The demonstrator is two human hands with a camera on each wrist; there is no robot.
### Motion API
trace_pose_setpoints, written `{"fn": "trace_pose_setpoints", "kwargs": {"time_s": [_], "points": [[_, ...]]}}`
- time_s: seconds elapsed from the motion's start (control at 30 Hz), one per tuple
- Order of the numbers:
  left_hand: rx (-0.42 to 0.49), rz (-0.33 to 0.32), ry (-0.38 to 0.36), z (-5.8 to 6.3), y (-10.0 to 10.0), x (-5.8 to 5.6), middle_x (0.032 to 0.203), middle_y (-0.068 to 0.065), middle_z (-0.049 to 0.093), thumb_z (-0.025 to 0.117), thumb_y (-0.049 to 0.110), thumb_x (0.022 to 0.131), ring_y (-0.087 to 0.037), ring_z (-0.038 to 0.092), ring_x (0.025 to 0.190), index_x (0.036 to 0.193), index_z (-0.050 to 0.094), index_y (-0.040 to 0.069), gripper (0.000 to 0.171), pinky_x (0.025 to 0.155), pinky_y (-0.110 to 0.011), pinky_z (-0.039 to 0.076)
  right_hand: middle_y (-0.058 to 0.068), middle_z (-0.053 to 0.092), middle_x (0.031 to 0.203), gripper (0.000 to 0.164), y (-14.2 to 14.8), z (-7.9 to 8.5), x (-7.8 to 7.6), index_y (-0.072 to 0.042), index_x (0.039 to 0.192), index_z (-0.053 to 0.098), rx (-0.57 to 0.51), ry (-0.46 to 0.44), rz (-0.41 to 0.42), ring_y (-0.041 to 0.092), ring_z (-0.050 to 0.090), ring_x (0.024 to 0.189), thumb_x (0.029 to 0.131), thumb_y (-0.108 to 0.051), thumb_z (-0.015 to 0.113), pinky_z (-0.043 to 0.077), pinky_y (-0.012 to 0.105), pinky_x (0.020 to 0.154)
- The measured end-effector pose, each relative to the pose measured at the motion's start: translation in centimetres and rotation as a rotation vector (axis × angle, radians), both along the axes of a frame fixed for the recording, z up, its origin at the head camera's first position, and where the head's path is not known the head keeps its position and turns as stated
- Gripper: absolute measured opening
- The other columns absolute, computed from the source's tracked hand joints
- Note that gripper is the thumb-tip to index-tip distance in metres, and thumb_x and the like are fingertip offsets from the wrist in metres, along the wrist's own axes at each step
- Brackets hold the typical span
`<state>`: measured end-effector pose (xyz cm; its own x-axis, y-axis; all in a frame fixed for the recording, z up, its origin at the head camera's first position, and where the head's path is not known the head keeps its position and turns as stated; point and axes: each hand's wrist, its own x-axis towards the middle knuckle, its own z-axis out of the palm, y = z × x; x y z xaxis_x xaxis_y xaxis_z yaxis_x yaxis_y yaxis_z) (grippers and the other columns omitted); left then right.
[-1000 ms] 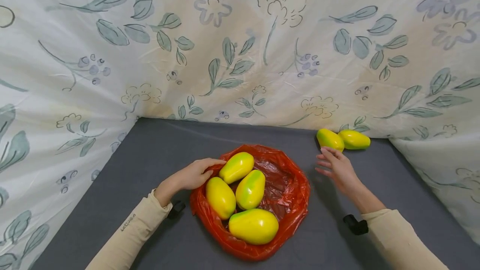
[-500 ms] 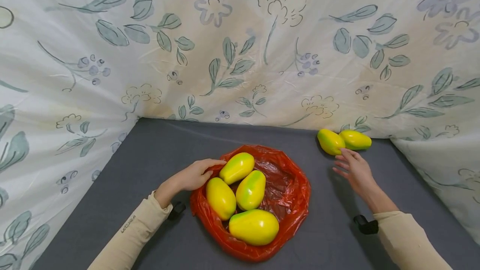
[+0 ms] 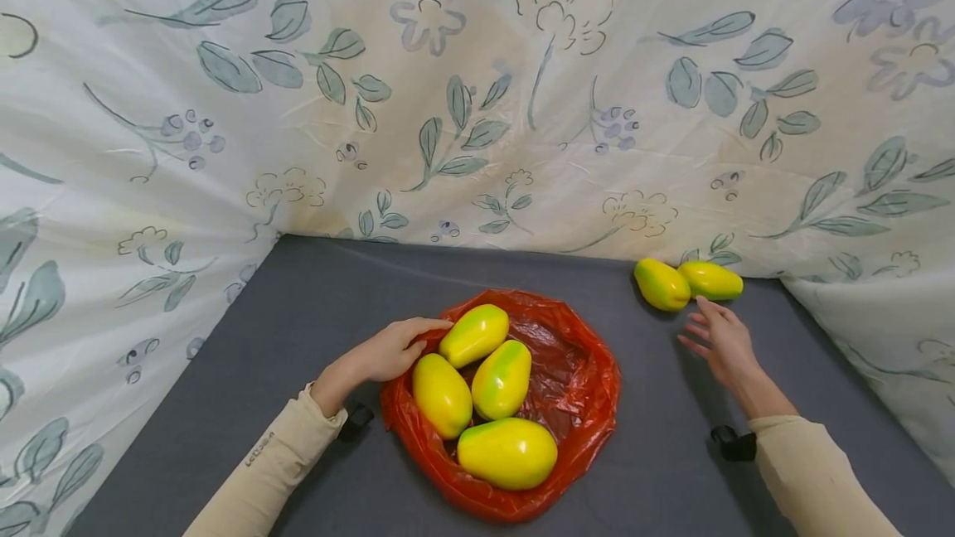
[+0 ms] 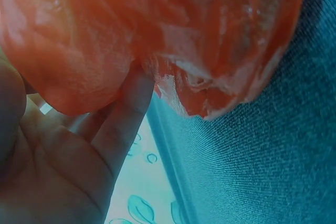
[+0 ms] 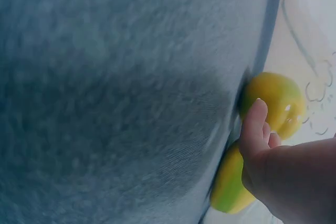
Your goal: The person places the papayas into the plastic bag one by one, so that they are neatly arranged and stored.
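Note:
In the head view, a red plastic bag (image 3: 600, 404) lies with its mouth wide and its rim rolled down. Several yellow papayas (image 3: 507, 452) with green patches sit inside it, toward its left and front. My left hand (image 3: 388, 348) holds the bag's left rim; in the left wrist view its fingers (image 4: 123, 114) go behind the red plastic, which hides some of them. Two more papayas lie together at the back right, one on the left (image 3: 661, 284) and one on the right (image 3: 711, 280). Just in front of them hovers my right hand (image 3: 727, 344), fingers loosely extended and holding nothing.
A dark grey cloth surface (image 3: 336, 288) lies under everything. Floral fabric (image 3: 477, 106) rises behind it and along both sides; the two papayas at the back right lie close against it. A black wrist camera (image 3: 734, 443) sits below my right wrist.
My right hand has moved to the right, from before the left of the two loose papayas to before the right one. The left hand, bag and papayas have stayed put.

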<state>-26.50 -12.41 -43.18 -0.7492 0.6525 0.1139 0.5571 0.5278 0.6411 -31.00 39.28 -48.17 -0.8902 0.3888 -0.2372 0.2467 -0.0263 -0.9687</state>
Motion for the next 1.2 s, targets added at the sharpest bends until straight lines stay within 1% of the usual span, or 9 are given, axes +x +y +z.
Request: {"fn": "trace_pose_setpoints", "kwargs": {"time_s": [0.17,0.3,0.4,0.6,0.77,0.83,1.0,1.1,1.2], "points": [[0.015,0.012,0.009,0.0,0.0,0.1,0.134,-0.017,0.051,0.048,-0.007,0.093,-0.034,0.048,0.120,0.137,0.049,0.001,0.044,0.100,-0.050,0.037,0.016,0.026,0.150,0.094,1.0,-1.5,-1.4,-0.018,0.154,0.013,0.031,-0.033,-0.033,0.032,0.036,0.129,0.082,-0.068,0.049,0.052,0.027,0.074],[0.025,0.026,0.000,-0.1,0.0,0.2,0.135,-0.018,0.050,0.048,-0.007,0.094,-0.034,0.047,0.122,0.138,0.048,0.001,0.045,0.100,-0.050,0.036,0.016,0.020,0.153,0.095,1.3,-1.9,-2.3,-0.021,0.154,0.011,0.045,-0.043,-0.048,0.034,0.029,0.134,0.080,-0.071,0.044,0.046,0.041,0.092],[0.030,0.035,-0.005,-0.1,-0.1,0.2,0.135,-0.018,0.050,0.048,-0.007,0.094,-0.035,0.047,0.122,0.138,0.048,0.001,0.045,0.101,-0.051,0.035,0.016,0.020,0.153,0.096,1.4,-1.9,-2.9,-0.021,0.154,0.011,0.044,-0.038,-0.044,0.034,0.028,0.135,0.080,-0.072,0.043,0.039,0.047,0.098],[0.042,0.036,0.000,-0.5,0.1,0.2,0.136,-0.019,0.049,0.048,-0.007,0.093,-0.035,0.046,0.123,0.138,0.048,0.000,0.045,0.101,-0.050,0.036,0.015,0.014,0.155,0.100,1.9,-1.9,-3.7,-0.021,0.155,0.005,0.043,-0.049,-0.009,0.035,0.024,0.135,0.078,-0.074,0.042,0.047,0.041,0.089],[0.050,0.051,-0.025,-0.7,0.1,0.3,0.137,-0.017,0.049,0.048,-0.006,0.094,-0.034,0.046,0.123,0.139,0.047,0.002,0.045,0.101,-0.050,0.035,0.017,0.009,0.156,0.100,1.1,-0.8,-3.3,-0.019,0.155,0.003,0.016,-0.072,0.013,0.037,0.019,0.137,0.080,-0.071,0.046,0.052,0.032,0.076],[0.054,0.055,-0.030,-0.7,0.1,0.2,0.137,-0.017,0.049,0.048,-0.006,0.094,-0.034,0.046,0.123,0.139,0.047,0.003,0.045,0.101,-0.050,0.035,0.017,0.007,0.156,0.100,0.3,0.1,-2.9,-0.018,0.155,0.003,0.023,-0.078,0.017,0.038,0.018,0.137,0.082,-0.070,0.047,0.052,0.033,0.078],[0.054,0.049,-0.026,-0.7,0.1,0.1,0.137,-0.017,0.049,0.048,-0.006,0.094,-0.034,0.045,0.124,0.139,0.047,0.002,0.045,0.101,-0.050,0.035,0.015,0.005,0.157,0.102,-1.4,2.1,-2.1,-0.013,0.154,0.005,0.058,-0.070,0.050,0.040,0.015,0.138,0.082,-0.068,0.050,0.046,0.047,0.092],[0.052,0.045,-0.024,-0.8,0.1,0.1,0.137,-0.017,0.048,0.048,-0.007,0.094,-0.034,0.045,0.124,0.139,0.047,0.002,0.045,0.101,-0.050,0.035,0.014,0.004,0.157,0.107,-1.5,1.9,-2.6,-0.013,0.154,0.006,0.061,-0.065,0.047,0.040,0.015,0.138,0.078,-0.069,0.055,0.045,0.047,0.092],[0.052,0.039,-0.020,-0.8,0.1,0.0,0.137,-0.017,0.049,0.047,-0.007,0.094,-0.034,0.045,0.124,0.139,0.047,0.001,0.045,0.101,-0.050,0.035,0.014,0.005,0.157,0.110,-1.1,0.8,-3.8,-0.015,0.155,0.007,0.080,-0.066,0.016,0.040,0.016,0.139,0.073,-0.070,0.058,0.046,0.047,0.091]]}}
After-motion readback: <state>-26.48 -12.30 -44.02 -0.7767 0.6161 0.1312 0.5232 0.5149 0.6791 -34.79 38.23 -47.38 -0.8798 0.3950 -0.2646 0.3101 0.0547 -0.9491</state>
